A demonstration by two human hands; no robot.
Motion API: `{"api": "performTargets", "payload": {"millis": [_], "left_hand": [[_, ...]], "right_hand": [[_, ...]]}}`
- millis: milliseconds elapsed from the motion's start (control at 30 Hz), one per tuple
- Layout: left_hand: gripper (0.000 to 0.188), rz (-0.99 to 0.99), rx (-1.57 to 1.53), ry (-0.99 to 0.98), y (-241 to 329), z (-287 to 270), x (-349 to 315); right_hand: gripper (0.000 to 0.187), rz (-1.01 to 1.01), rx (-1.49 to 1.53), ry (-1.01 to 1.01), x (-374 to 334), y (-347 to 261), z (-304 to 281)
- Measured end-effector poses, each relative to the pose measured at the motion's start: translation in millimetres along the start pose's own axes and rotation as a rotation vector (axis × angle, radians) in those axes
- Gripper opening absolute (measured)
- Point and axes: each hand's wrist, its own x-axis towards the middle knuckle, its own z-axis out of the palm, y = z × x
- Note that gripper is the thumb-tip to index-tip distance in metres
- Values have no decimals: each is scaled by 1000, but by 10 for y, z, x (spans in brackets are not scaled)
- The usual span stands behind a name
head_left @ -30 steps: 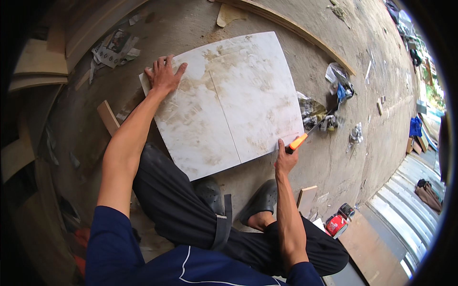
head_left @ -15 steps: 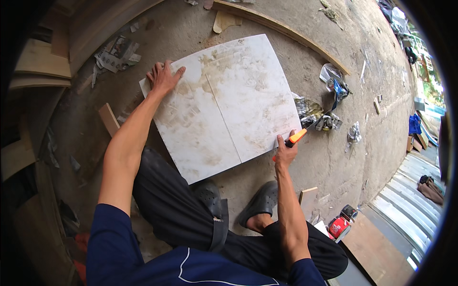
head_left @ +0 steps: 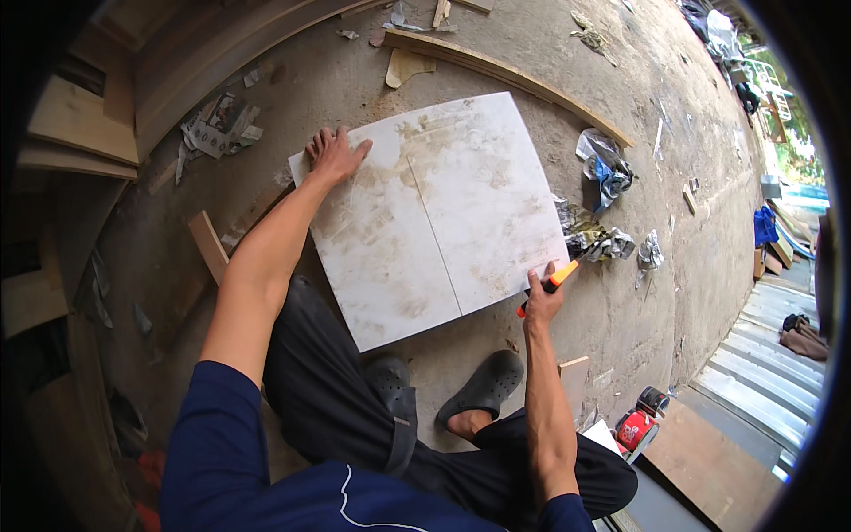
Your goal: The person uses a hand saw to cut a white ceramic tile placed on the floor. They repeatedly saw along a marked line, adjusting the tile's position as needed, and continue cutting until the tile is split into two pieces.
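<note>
A white, brown-stained board [head_left: 479, 213] lies before me, tilted to my view, with a thin dark line running across it. My left hand [head_left: 334, 158] rests on its far-left corner, fingers spread. In my right hand [head_left: 542, 303], at the near-right corner, is a tool with an orange-and-black handle [head_left: 560, 277]. The fingers wrap round this handle and the thumb lies along it; I cannot make out its working end. What supports the board underneath is hidden.
A long wooden strip [head_left: 514, 78] lies beyond the board. Crumpled foil and plastic [head_left: 605, 168] litter the concrete floor to the right. Plywood pieces [head_left: 84, 120] stand at the left. A red can [head_left: 636, 430] and corrugated metal sheet [head_left: 762, 355] are at the lower right.
The board and both hands now appear slightly farther right and lower in view. My left hand stays on the corner, and the right still grips the orange-and-black handle.
</note>
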Motion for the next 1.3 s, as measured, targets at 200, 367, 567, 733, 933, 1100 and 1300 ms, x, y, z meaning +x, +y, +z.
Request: {"api": "performTargets", "payload": {"millis": [200, 367, 567, 733, 933, 1100, 1300], "left_hand": [[62, -1, 63, 87, 251, 13, -39], [67, -100, -39, -45, 370, -15, 53], [88, -121, -26, -246, 380, -49, 135], [93, -104, -88, -243, 375, -86, 37], [92, -126, -119, -213, 382, -77, 15], [94, -127, -116, -229, 414, -106, 1], [95, -159, -113, -231, 427, -122, -1]], "right_hand": [[44, -91, -332, 44, -114, 184, -122], [46, -28, -407, 151, -366, -409, 53], [46, -162, -293, 49, -243, -787, 5], [47, -224, -242, -82, -235, -1068, 170], [45, -131, -56, -223, -359, -1231, 564], [43, -130, -131, -315, -448, -1241, 878], [38, -60, -78, -315, -484, -1310, 1040]]}}
